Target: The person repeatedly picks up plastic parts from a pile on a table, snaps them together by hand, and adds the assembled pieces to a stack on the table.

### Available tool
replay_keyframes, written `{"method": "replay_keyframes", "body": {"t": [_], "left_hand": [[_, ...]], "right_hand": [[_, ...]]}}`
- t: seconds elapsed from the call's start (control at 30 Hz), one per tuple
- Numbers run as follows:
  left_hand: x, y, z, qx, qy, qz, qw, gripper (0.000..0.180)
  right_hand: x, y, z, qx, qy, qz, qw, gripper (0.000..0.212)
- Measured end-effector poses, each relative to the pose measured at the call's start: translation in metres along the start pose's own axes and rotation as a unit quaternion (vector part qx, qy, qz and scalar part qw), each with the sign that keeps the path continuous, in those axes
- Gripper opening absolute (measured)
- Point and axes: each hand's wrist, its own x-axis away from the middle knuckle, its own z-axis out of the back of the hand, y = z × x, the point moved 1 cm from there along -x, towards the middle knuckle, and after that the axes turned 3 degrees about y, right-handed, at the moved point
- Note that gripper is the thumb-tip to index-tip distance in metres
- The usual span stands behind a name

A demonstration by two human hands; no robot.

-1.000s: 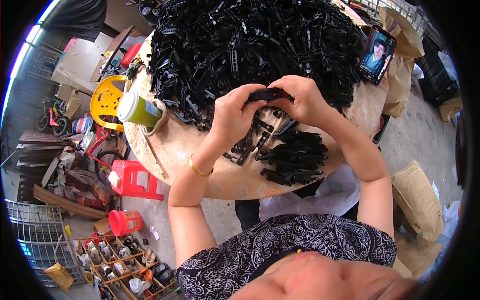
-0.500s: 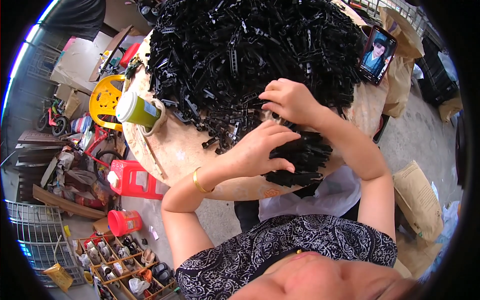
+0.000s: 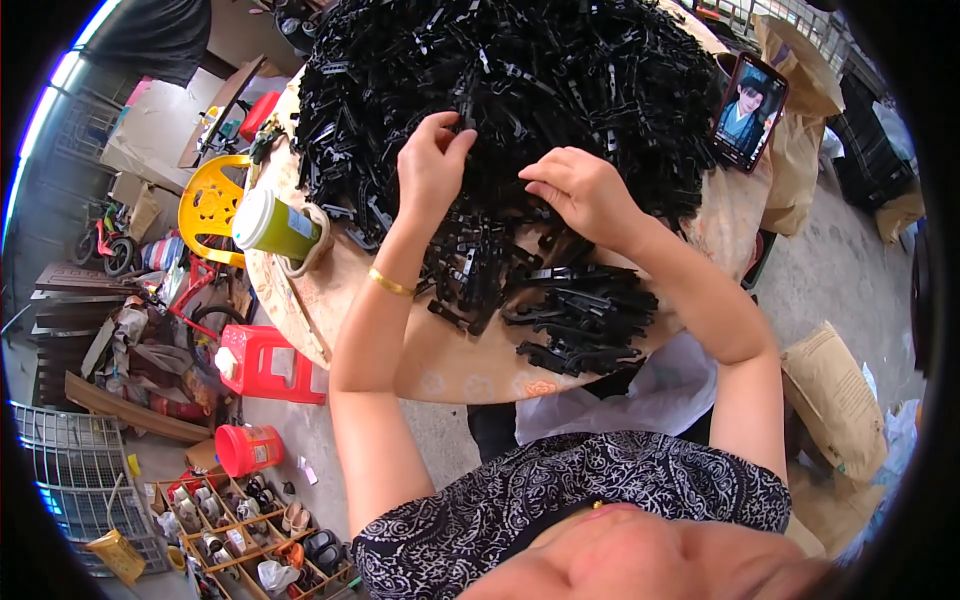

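A big heap of black plastic parts (image 3: 560,80), long and narrow with small slots, covers the far part of the round table. My left hand (image 3: 430,170), a gold bangle on its wrist, reaches into the near left side of the heap, thumb and fingers pinching a black plastic part (image 3: 466,122). To its right, my right hand (image 3: 585,195) hovers over the heap's near edge with fingers drawn together; what they hold, if anything, is too dark to make out. Closer to me lies a stack of black parts (image 3: 585,315), roughly lined up side by side. Loose parts (image 3: 468,270) are scattered left of it.
A green cup with a white lid (image 3: 278,225) sits in a holder at the table's left edge. A phone (image 3: 748,112) leans at the right, by brown paper bags (image 3: 800,90). Red stool (image 3: 270,362), yellow chair (image 3: 212,205) and red bucket (image 3: 248,450) stand left.
My left hand has moved up and away from the near stack into the heap, and its fingers have closed. My right hand stays nearly in place. The near stack is more exposed.
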Motion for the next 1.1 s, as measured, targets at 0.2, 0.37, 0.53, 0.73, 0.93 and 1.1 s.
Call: {"method": "replay_keyframes", "body": {"t": [0.2, 0.37, 0.53, 0.73, 0.93, 1.1], "left_hand": [[0.040, 0.022, 0.016, 0.310, -0.162, 0.197, 0.916, 0.026], [0.055, 0.037, 0.018, 0.279, -0.188, 0.190, 0.922, 0.022], [0.063, 0.046, 0.015, 0.200, -0.141, 0.083, 0.966, 0.026], [0.066, 0.050, 0.019, 0.043, -0.060, -0.088, 0.993, 0.027], [0.068, 0.054, 0.018, -0.003, -0.061, -0.167, 0.984, 0.019], [0.067, 0.054, 0.017, 0.002, -0.059, -0.180, 0.982, 0.019]], "right_hand": [[-0.002, -0.004, 0.006, -0.080, 0.019, -0.021, 0.996, 0.013], [-0.001, -0.008, 0.007, -0.099, 0.017, -0.038, 0.994, 0.014], [0.003, -0.009, 0.005, -0.115, 0.037, -0.037, 0.992, 0.018], [-0.011, -0.011, 0.018, 0.021, 0.086, 0.039, 0.995, 0.044], [-0.005, -0.004, 0.019, -0.077, -0.076, -0.029, 0.994, 0.037], [-0.005, -0.003, 0.021, -0.043, -0.047, 0.013, 0.998, 0.029]]}}
